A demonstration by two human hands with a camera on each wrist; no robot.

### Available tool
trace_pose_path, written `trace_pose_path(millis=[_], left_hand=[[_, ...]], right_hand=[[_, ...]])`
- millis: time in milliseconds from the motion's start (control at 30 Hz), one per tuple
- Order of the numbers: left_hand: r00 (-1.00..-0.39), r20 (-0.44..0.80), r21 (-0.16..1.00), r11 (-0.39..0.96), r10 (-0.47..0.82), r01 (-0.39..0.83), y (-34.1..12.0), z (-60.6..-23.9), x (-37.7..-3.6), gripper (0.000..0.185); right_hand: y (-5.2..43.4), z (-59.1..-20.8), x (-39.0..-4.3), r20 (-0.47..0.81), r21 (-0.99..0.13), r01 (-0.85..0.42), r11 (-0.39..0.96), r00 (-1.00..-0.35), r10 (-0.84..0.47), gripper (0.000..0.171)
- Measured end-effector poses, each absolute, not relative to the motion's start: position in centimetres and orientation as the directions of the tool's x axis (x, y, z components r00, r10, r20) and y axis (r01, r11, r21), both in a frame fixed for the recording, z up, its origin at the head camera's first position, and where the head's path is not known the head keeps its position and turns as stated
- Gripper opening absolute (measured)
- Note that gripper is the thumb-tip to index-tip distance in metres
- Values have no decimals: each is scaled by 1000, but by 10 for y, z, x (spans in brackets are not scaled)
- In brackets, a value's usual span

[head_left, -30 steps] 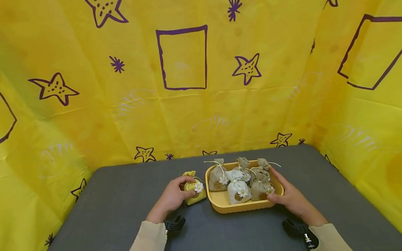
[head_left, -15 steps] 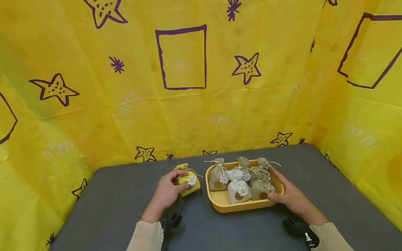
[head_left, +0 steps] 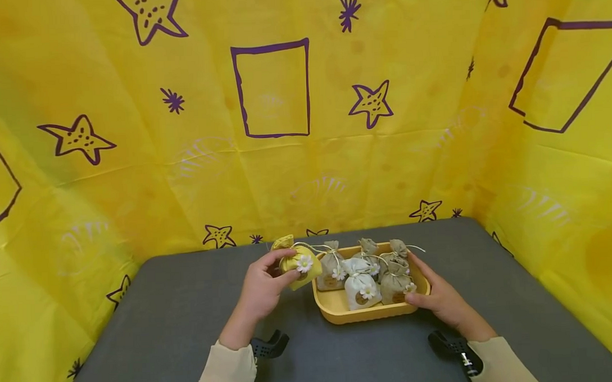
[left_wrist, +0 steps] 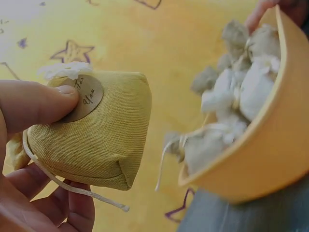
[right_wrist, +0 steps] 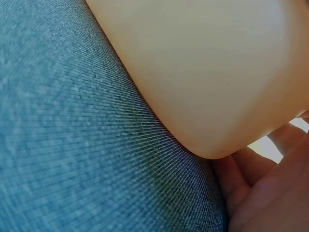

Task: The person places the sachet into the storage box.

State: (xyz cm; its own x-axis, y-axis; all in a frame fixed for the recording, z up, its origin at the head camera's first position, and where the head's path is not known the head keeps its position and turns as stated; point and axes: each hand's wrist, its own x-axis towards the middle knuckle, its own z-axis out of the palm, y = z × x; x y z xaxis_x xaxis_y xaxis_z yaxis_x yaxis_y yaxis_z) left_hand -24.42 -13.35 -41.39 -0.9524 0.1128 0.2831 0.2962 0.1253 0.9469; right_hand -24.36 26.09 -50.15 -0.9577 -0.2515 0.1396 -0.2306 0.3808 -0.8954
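Observation:
My left hand (head_left: 261, 291) pinches a small yellow drawstring pouch (head_left: 305, 270) with a white flower, raised beside the left end of an orange tray (head_left: 361, 315). In the left wrist view the thumb presses the round "For You" label (left_wrist: 91, 96) and a loose cord hangs below. The tray holds several pouches: a white one (head_left: 360, 293) at the front, a grey-beige one (head_left: 330, 271) at the left, and more grey-beige ones at the back and right. With thumb on the front rim and fingers along the end wall, my right hand (head_left: 444, 304) grips the tray's right end.
The tray stands on a dark grey cloth-covered table (head_left: 188, 307). Yellow printed curtains (head_left: 275, 186) close off its back and sides. Black wrist mounts (head_left: 271, 345) sit under both wrists.
My left hand has first drawn the yellow pouch back left from the tray, then lifted it up and right to the tray's left rim. My right hand has stayed on the tray.

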Motion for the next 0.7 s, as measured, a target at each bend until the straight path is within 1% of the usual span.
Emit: trace_pose_path(millis=[167, 267, 400, 533, 700], left_hand=[[-949, 257, 955, 103, 180, 278, -113, -414, -245, 34], [-950, 225, 958, 126, 217, 256, -99, -418, -252, 33], [-957, 169, 941, 250, 236, 228, -84, -428, -260, 30], [-957, 122, 894, 390, 262, 221, -78, -436, -262, 28], [-960, 117, 834, 499, 255, 234, -76, -440, -261, 27]], right_hand=[[260, -501, -243, 143, -891, -236, 388, -957, -254, 95], [261, -501, -242, 145, -887, -235, 398, -959, -243, 96], [263, -501, -242, 147, -890, -237, 390, -958, -247, 95], [262, -503, -242, 141, -892, -232, 387, -958, -248, 95], [261, -502, -243, 142, -883, -232, 407, -960, -240, 96]])
